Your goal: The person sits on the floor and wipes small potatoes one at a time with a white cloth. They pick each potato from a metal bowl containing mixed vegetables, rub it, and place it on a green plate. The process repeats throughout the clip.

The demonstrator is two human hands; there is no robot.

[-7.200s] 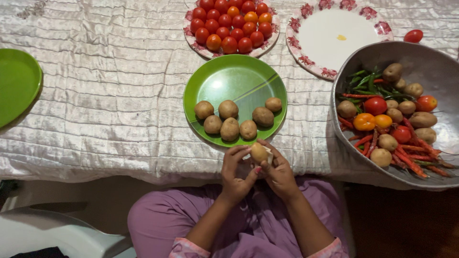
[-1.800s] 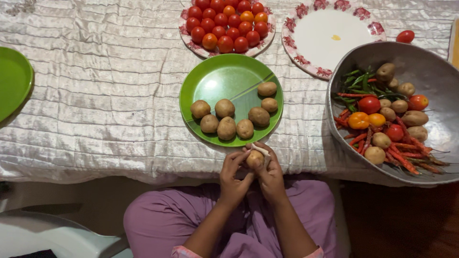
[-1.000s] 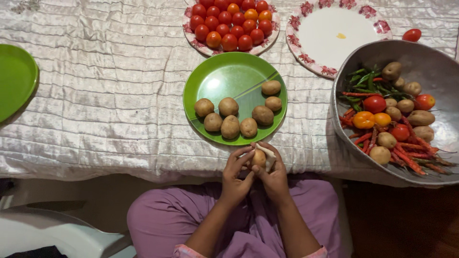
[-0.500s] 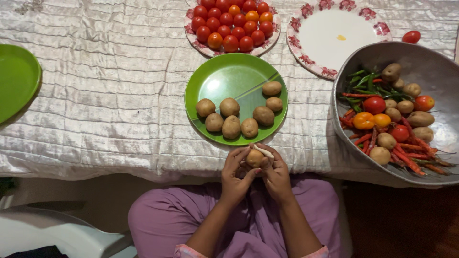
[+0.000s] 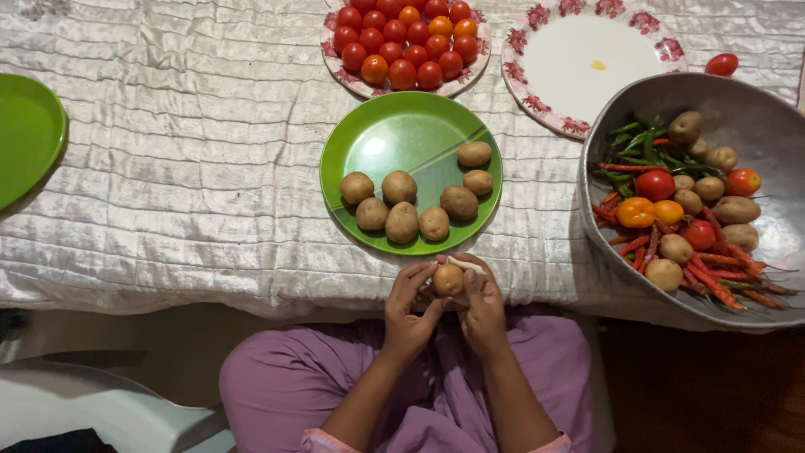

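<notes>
Both hands (image 5: 444, 306) clamped round small firm potato (image 5: 448, 279), probably light; right grip maybe pinching a peeler (image 5: 465, 265).

The person wears loose clothing of a soft lilac purple that fills the lower middle of the frame. The cloth is plain, without pattern, and falls in broad folds and creases across the lap. At the bottom edge of the frame, by each forearm, a strip of pink cuff or trim shows, lighter than the rest of the garment. The forearms are bare from there up to the wrists. The left hand (image 5: 408, 315) and right hand (image 5: 480, 304) are bare; no rings, bangles or watch can be made out.
</notes>
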